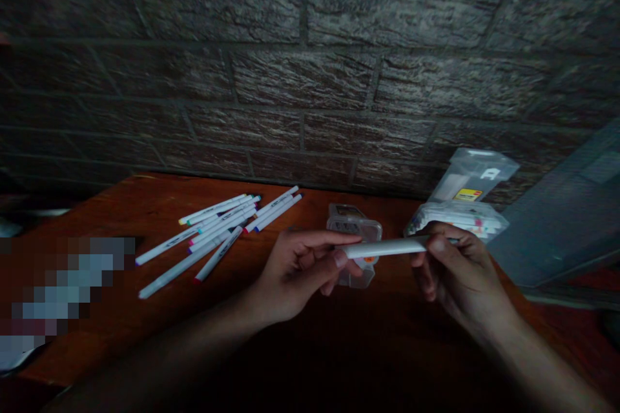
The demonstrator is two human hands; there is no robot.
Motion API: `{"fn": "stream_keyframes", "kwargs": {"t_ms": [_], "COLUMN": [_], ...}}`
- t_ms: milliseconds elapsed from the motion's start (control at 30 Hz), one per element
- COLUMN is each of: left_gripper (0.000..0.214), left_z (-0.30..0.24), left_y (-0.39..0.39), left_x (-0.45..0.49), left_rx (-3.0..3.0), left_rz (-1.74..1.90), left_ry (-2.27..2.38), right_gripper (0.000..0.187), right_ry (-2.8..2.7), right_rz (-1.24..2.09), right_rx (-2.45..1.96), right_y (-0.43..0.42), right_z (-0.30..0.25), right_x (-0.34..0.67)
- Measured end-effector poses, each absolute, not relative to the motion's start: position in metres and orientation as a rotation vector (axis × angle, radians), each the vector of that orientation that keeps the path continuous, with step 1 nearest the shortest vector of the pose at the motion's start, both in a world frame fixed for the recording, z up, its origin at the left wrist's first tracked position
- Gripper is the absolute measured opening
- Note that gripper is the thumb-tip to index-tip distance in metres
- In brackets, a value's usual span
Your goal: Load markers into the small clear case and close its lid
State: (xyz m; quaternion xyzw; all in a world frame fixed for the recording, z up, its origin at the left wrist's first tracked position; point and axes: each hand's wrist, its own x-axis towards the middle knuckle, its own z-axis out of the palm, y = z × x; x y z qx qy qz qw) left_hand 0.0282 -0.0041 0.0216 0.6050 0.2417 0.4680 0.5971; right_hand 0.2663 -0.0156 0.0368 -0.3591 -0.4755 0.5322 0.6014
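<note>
A white marker [385,247] lies level between both hands, above a reddish wooden table [145,206]. My left hand [303,264] pinches its left end with thumb and fingers. My right hand [458,271] is closed round its right end. Directly behind and below the marker stands a small clear plastic box [352,224]. Several white markers with coloured caps [220,232] lie loose on the table to the left of my left hand.
A clear plastic case [458,216] holding more markers sits behind my right hand, its lid [477,174] leaning on the brick wall [310,77]. A grey translucent container [566,219] stands at the right. A blurred patch [68,290] covers the table's left.
</note>
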Motion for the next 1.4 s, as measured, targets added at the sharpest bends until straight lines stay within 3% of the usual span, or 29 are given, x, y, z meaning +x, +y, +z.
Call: {"fn": "stream_keyframes", "kwargs": {"t_ms": [467, 1400], "left_gripper": [0.018, 0.014], "left_z": [0.023, 0.026], "left_y": [-0.001, 0.001], "left_x": [0.034, 0.031], "left_rx": [1.61, 1.573], "left_rz": [1.22, 1.284], "left_ry": [0.724, 0.653], "right_gripper": [0.023, 0.016], "right_ry": [-1.161, -1.184], "right_rz": [1.289, 1.312], "right_rx": [-0.772, -0.756], "right_y": [-0.017, -0.018], "right_z": [0.026, 0.031], "right_x": [0.273, 0.265]}}
